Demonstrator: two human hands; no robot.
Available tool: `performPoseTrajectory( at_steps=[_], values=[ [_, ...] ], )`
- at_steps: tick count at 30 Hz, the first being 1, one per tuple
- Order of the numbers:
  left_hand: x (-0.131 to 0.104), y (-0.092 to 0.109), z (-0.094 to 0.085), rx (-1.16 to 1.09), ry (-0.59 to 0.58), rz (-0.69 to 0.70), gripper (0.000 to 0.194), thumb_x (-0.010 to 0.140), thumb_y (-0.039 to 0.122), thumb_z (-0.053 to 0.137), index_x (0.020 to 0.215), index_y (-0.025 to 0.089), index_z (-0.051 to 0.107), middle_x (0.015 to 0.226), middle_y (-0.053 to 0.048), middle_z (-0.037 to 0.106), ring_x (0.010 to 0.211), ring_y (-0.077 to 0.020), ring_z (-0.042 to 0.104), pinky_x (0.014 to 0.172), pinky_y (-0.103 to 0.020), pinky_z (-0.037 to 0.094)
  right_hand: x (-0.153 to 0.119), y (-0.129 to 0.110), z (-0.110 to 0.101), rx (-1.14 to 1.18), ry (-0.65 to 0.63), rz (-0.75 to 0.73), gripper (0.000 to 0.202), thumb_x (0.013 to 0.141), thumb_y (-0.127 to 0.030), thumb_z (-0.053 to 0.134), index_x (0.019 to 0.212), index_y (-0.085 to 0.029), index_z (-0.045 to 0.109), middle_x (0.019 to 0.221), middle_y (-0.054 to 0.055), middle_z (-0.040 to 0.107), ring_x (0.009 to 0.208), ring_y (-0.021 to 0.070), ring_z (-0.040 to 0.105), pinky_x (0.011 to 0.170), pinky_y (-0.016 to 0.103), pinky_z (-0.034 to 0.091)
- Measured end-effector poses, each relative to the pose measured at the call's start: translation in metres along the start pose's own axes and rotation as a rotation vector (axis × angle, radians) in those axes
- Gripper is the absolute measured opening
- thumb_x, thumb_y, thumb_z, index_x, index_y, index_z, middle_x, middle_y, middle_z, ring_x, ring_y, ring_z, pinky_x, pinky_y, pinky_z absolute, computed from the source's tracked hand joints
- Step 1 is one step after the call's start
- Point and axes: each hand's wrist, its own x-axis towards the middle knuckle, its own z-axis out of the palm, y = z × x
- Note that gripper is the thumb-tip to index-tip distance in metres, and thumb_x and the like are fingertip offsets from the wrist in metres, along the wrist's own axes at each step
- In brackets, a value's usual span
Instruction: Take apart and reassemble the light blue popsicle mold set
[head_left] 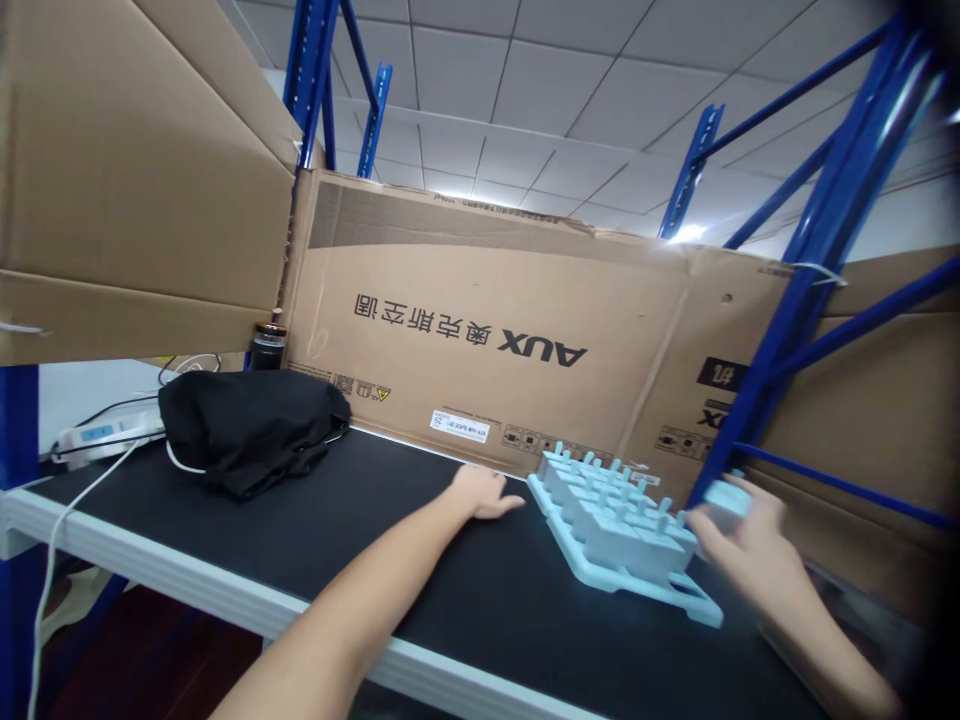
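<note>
On the black tabletop (315,530), a light blue tray (637,585) carries several light blue blocks (630,540) with small upright pegs. A gap shows at the tray's near right end. My right hand (750,540), just right of the tray, grips a separate light blue block (727,500) between thumb and fingers, raised above the table. To the left of the tray, my left hand (484,492) rests on the black surface, its thumb apart from the fingers and nothing in it.
A black cloth bundle (247,420) lies at the left beside a white power strip (109,437) with cables. Behind stands a cardboard panel (480,290). A blue rack post (795,270) rises at the right. A dark jar (268,345) stands in the back left corner.
</note>
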Motion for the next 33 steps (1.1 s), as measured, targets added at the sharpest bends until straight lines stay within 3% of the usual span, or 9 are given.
performPoseTrajectory(
  at_steps=[3, 6, 8, 10, 16, 21, 23, 26, 33],
  values=[
    [-0.023, -0.053, -0.018, -0.034, 0.057, -0.179, 0.071, 0.086, 0.07, 0.02, 0.111, 0.016, 0.059, 0.118, -0.017, 0.062, 0.111, -0.0329, 0.056, 0.092, -0.045, 0.041, 0.012, -0.073, 0.005, 0.01, -0.121, -0.227, 0.053, 0.081, -0.037, 0.04, 0.13, -0.019, 0.03, 0.092, 0.014, 0.066, 0.079, 0.0253, 0.065, 0.071, 0.032, 0.046],
    [-0.048, -0.103, -0.026, -0.229, 0.082, -0.304, 0.065, 0.088, 0.067, 0.022, 0.123, 0.02, 0.05, 0.122, -0.012, 0.06, 0.114, -0.0288, 0.055, 0.092, -0.04, 0.043, 0.023, -0.141, 0.041, -0.146, -0.181, -0.514, 0.046, 0.078, -0.028, 0.042, 0.123, -0.019, 0.039, 0.099, 0.013, 0.066, 0.088, 0.028, 0.064, 0.07, 0.033, 0.044],
    [-0.057, -0.123, -0.025, -0.359, 0.139, -0.328, 0.061, 0.091, 0.06, 0.027, 0.135, 0.018, 0.039, 0.127, -0.011, 0.058, 0.117, -0.0239, 0.054, 0.096, -0.035, 0.041, 0.03, -0.172, 0.07, -0.294, -0.282, -0.704, 0.047, 0.074, -0.028, 0.046, 0.119, -0.016, 0.044, 0.102, 0.015, 0.065, 0.091, 0.0309, 0.063, 0.07, 0.036, 0.045],
    [-0.06, -0.13, -0.021, -0.424, 0.159, -0.293, 0.061, 0.092, 0.055, 0.03, 0.142, 0.019, 0.028, 0.127, -0.009, 0.058, 0.116, -0.0211, 0.054, 0.097, -0.032, 0.041, 0.037, -0.19, 0.095, -0.395, -0.35, -0.773, 0.05, 0.074, -0.032, 0.048, 0.119, -0.011, 0.045, 0.101, 0.018, 0.065, 0.091, 0.0326, 0.063, 0.072, 0.038, 0.046],
    [-0.052, -0.118, -0.016, -0.123, 0.043, -0.151, 0.033, 0.088, 0.04, 0.046, 0.113, 0.028, 0.063, 0.121, -0.001, 0.062, 0.117, -0.0238, 0.052, 0.099, -0.035, 0.039, 0.054, -0.197, 0.113, -0.43, -0.393, -0.781, 0.059, 0.074, -0.051, 0.048, 0.115, -0.009, 0.052, 0.106, 0.022, 0.064, 0.094, 0.035, 0.062, 0.076, 0.043, 0.047],
    [-0.056, -0.117, -0.02, -0.06, 0.067, -0.204, 0.031, 0.086, 0.038, 0.046, 0.106, 0.028, 0.066, 0.117, -0.004, 0.061, 0.113, -0.0237, 0.052, 0.096, -0.034, 0.042, 0.063, -0.218, 0.113, -0.427, -0.487, -0.774, 0.059, 0.075, -0.056, 0.048, 0.113, -0.012, 0.058, 0.11, 0.021, 0.063, 0.101, 0.0348, 0.061, 0.083, 0.044, 0.045],
    [-0.057, -0.118, -0.02, -0.029, 0.074, -0.245, 0.031, 0.087, 0.036, 0.044, 0.105, 0.026, 0.066, 0.116, -0.006, 0.06, 0.113, -0.0251, 0.052, 0.094, -0.036, 0.043, 0.067, -0.229, 0.116, -0.417, -0.505, -0.749, 0.066, 0.075, -0.06, 0.049, 0.122, -0.014, 0.054, 0.111, 0.02, 0.064, 0.103, 0.0341, 0.06, 0.084, 0.043, 0.044],
    [-0.057, -0.119, -0.018, -0.001, 0.081, -0.298, 0.033, 0.088, 0.035, 0.04, 0.106, 0.023, 0.065, 0.117, -0.01, 0.058, 0.114, -0.028, 0.05, 0.092, -0.04, 0.044, 0.064, -0.235, 0.124, -0.325, -0.467, -0.692, 0.083, 0.076, -0.062, 0.047, 0.141, -0.012, 0.031, 0.124, 0.022, 0.056, 0.109, 0.034, 0.057, 0.088, 0.043, 0.043],
    [-0.058, -0.12, -0.015, -0.024, 0.123, -0.308, 0.04, 0.093, 0.041, 0.033, 0.126, 0.024, 0.048, 0.123, -0.008, 0.055, 0.117, -0.0249, 0.047, 0.097, -0.039, 0.04, 0.006, -0.185, 0.157, 0.025, -0.436, -0.765, 0.072, 0.083, -0.04, 0.046, 0.144, -0.01, 0.024, 0.137, 0.02, 0.037, 0.114, 0.0269, 0.052, 0.092, 0.035, 0.041]
  ],
)
